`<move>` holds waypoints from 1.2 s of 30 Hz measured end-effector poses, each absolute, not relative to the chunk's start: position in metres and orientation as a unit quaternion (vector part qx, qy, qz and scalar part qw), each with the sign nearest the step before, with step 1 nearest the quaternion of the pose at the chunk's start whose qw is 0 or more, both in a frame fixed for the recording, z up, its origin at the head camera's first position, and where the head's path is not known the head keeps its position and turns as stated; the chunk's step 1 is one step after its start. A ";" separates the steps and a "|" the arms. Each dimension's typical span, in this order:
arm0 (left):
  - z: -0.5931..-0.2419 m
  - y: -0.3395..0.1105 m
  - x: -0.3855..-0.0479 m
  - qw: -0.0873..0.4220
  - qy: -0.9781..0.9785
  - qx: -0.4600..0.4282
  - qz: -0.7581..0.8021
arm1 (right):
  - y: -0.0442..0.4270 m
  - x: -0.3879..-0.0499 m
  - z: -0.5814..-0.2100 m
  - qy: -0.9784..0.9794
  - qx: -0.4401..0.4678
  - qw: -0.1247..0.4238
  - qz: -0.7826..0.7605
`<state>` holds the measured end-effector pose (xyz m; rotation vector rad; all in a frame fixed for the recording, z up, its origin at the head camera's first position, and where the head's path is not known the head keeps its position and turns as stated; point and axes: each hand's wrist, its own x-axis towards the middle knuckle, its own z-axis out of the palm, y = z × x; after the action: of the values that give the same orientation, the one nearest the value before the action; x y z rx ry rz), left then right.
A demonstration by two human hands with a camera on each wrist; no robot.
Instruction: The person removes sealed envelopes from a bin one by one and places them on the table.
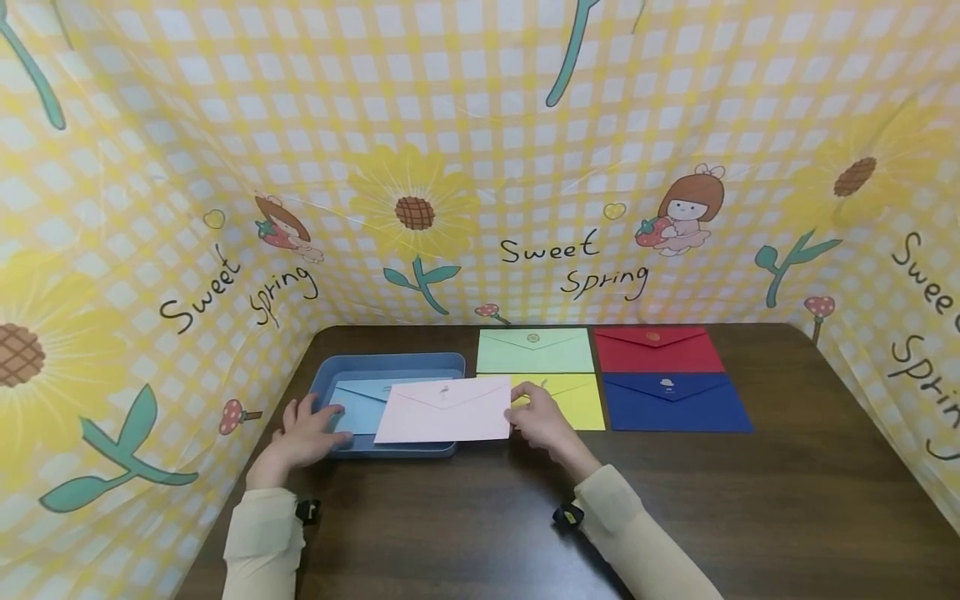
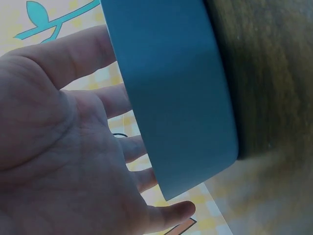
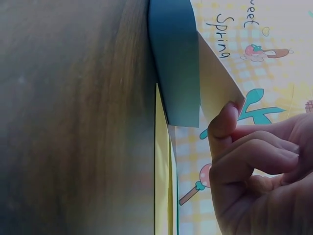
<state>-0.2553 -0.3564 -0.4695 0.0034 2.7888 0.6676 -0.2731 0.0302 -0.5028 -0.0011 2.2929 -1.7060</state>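
My right hand (image 1: 538,417) pinches the right edge of a pink envelope (image 1: 450,421) between thumb and fingers. The pink envelope is over the right part of a blue tray (image 1: 397,362), its right end past the tray's rim. Inside the tray lies a light blue envelope (image 1: 360,414), partly covered by the pink one. My left hand (image 1: 306,432) is at the tray's left side, fingers spread and reaching over the rim. In the left wrist view the tray wall (image 2: 171,98) hides the fingertips. The right wrist view shows the pink envelope (image 3: 217,81) tilted above the rim.
Right of the tray lie a mint green envelope (image 1: 532,354) and a yellow envelope (image 1: 577,404), the latter partly behind my right hand. Farther right are a red envelope (image 1: 660,354) and a dark blue envelope (image 1: 675,408). A checked cloth (image 1: 480,125) surrounds the dark wooden table (image 1: 450,525).
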 end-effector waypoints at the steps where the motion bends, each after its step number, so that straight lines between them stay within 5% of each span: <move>1: -0.470 -0.357 -0.255 0.138 0.963 0.002 0.230 | 0.031 -0.273 -0.503 0.793 0.000 0.142 -0.592; 36: -0.473 -0.364 -0.259 0.155 0.963 0.017 0.218 | 0.070 -0.268 -0.500 0.790 0.013 0.129 -0.599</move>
<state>-0.2587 -0.3641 -0.4727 0.0482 2.7607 0.6261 -0.2678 0.0705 -0.4996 0.0367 2.2973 -1.7402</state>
